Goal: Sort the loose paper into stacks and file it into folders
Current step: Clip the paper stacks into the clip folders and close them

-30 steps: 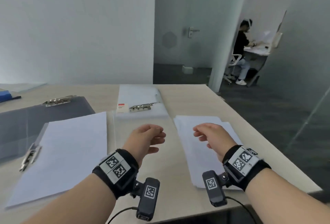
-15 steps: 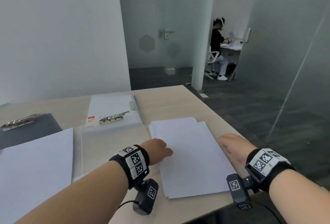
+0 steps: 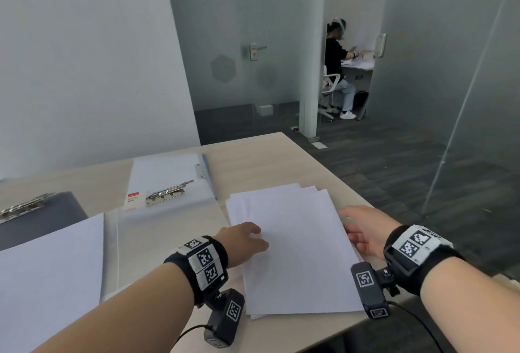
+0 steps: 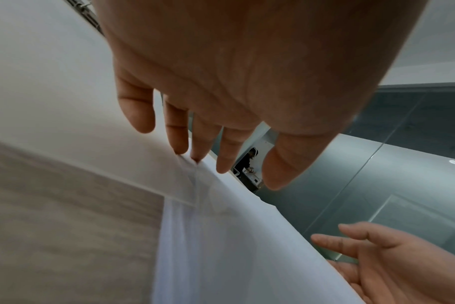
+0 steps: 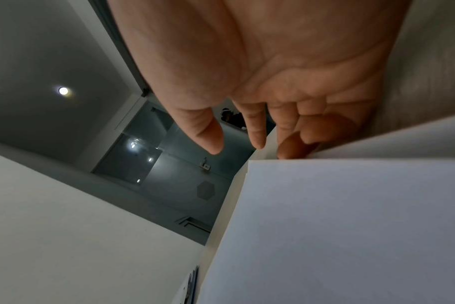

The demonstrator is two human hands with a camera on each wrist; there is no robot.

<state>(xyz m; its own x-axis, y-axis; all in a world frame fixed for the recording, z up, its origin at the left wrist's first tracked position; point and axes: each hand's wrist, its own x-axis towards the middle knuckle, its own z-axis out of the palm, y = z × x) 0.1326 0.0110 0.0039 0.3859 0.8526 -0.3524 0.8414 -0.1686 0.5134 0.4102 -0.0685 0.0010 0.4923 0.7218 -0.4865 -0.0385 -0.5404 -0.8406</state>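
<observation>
A loose stack of white paper (image 3: 295, 254) lies unevenly fanned near the table's right front corner. My left hand (image 3: 246, 240) is at the stack's left edge, and its straight fingertips (image 4: 183, 150) touch the paper's edge (image 4: 221, 226). My right hand (image 3: 358, 230) lies open along the stack's right edge, its fingertips (image 5: 291, 147) against the sheets (image 5: 338, 226). A clear folder (image 3: 166, 172) with a metal clip (image 3: 168, 192) lies open behind and to the left. Neither hand holds anything.
A dark folder (image 3: 42, 220) with its own clip (image 3: 22, 206) lies at far left, with a white paper sheet (image 3: 50, 274) in front of it. The table's right edge (image 3: 332, 172) drops to dark floor. A person (image 3: 337, 65) sits beyond glass partitions.
The view has swung right. Both hands dropped from the air onto the paper stack, the left to its left edge, the right out to its right edge.
</observation>
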